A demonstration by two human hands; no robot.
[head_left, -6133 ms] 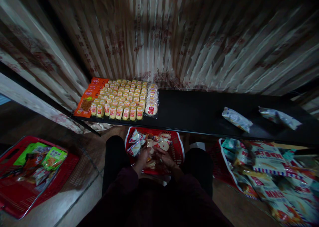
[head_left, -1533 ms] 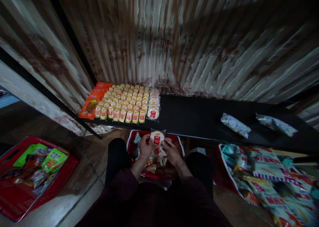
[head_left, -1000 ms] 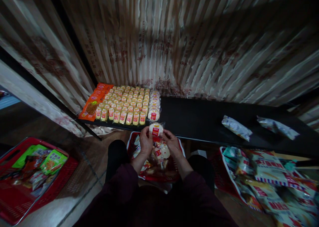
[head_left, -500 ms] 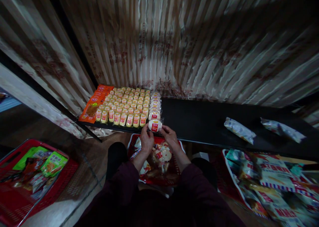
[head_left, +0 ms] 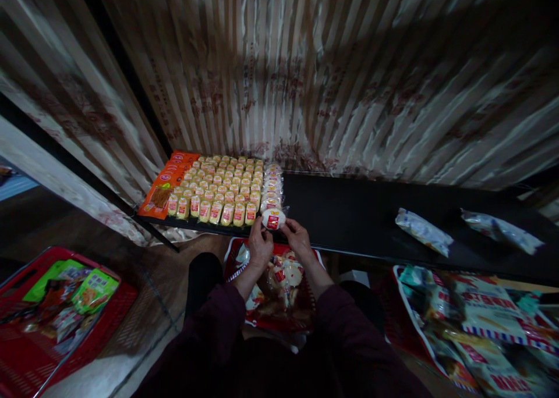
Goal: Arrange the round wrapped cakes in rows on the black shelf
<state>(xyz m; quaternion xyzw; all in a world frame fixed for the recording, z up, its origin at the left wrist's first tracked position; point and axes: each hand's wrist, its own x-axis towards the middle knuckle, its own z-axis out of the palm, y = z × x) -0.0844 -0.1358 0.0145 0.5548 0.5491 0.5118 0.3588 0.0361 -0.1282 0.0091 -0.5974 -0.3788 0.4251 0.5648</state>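
Note:
Between my two hands is a round white packaged cake (head_left: 273,219) with a red label, in clear wrap. My left hand (head_left: 261,244) pinches its left edge, and my right hand (head_left: 299,239) pinches its right edge. It is at the shelf's front edge, at the near end of a column of similar white packaged cakes (head_left: 273,184). Left of that column stand tight rows of small yellow packaged cakes (head_left: 227,195). Below my hands a red basket (head_left: 230,252) holds more of the round white packs, partly hidden by my wrists.
Orange snack packets (head_left: 162,194) lie at the left end of the black shelf (head_left: 340,212). Two white packets (head_left: 424,231) rest toward its right. A red basket (head_left: 122,305) stands on the floor at left, another basket (head_left: 419,328) at right. A pleated curtain (head_left: 279,84) hangs behind.
Both hands still hold the white packaged cake, which is tilted slightly differently and sits a little to the right in view. The rest of the scene has shifted only slightly.

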